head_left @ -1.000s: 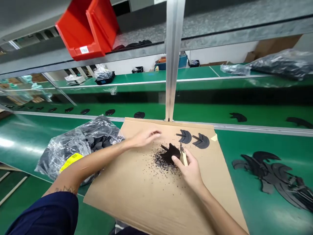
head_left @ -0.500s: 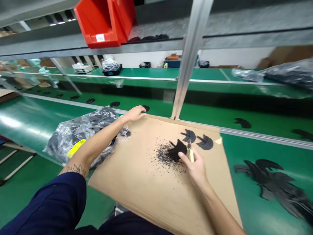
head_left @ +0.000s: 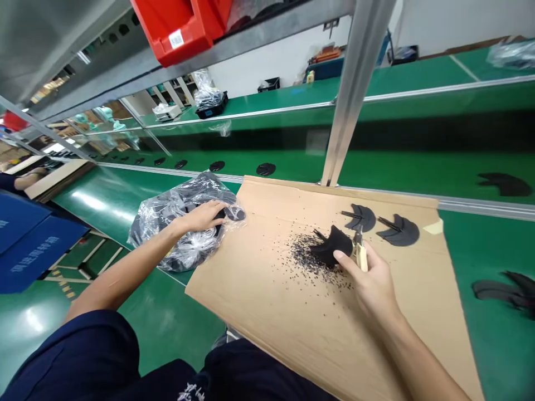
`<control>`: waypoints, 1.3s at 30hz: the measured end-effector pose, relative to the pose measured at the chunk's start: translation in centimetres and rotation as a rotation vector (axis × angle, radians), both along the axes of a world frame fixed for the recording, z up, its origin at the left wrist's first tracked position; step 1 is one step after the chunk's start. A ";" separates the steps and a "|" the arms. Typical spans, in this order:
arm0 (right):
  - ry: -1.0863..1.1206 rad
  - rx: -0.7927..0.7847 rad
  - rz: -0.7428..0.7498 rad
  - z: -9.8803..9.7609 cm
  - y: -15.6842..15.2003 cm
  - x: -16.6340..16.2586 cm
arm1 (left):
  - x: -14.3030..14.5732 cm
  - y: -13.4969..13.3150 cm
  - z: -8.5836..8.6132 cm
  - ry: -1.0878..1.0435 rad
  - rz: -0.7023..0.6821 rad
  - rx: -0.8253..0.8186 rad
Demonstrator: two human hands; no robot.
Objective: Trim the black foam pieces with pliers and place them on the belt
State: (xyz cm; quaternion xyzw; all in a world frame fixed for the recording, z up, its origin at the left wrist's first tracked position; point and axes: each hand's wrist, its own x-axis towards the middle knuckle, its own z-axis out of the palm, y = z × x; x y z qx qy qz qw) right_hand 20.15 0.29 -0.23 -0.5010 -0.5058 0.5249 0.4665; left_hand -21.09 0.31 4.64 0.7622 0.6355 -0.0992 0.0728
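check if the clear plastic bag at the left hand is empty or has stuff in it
Not empty: dark pieces show through the clear, crinkled plastic bag at the left hand. Cannot tell how full.

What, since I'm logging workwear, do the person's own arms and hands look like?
The left arm wears a dark navy sleeve, leaving the forearm bare. The right arm shows no sleeve in view. Neither left hand nor right hand wears a glove.

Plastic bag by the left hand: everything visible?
The plastic bag looks like clear, glossy film, crumpled and bulging, with dark pieces showing through. It lies on the green work surface, its right end over the left edge of the cardboard sheet. The left hand is at that end; whether it grips the film is unclear.
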 end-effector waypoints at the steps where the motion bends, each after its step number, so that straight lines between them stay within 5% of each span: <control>1: 0.001 0.016 -0.003 -0.1 0.0 0.0 | 0.5 0.4 -0.5 -0.010 -0.006 0.013; 6: 0.011 0.053 -0.021 -0.6 0.0 -0.1 | 2.7 1.5 -0.9 -0.046 -0.033 0.036; 12: 0.040 0.065 -0.001 -0.9 -0.1 0.0 | 4.2 -0.3 2.3 -0.132 -0.039 0.103; 15: 0.042 0.102 -0.003 -1.0 -0.3 0.0 | 7.1 -1.2 2.4 -0.583 0.022 0.167; 18: 0.024 0.084 0.016 -1.1 -0.5 0.0 | 12.0 -1.3 0.6 -1.163 0.147 0.059; 23: 0.025 0.027 0.038 -1.0 -0.8 -0.1 | 19.2 -1.2 -3.1 -1.555 0.217 -0.104; 31: -0.012 -0.006 0.153 -0.2 -1.5 -0.4 | 21.2 -2.2 -6.4 -1.583 0.194 -0.099; 39: -0.042 -0.074 0.173 -0.1 -2.2 -0.9 | 20.0 -2.8 -6.6 -1.442 0.138 0.049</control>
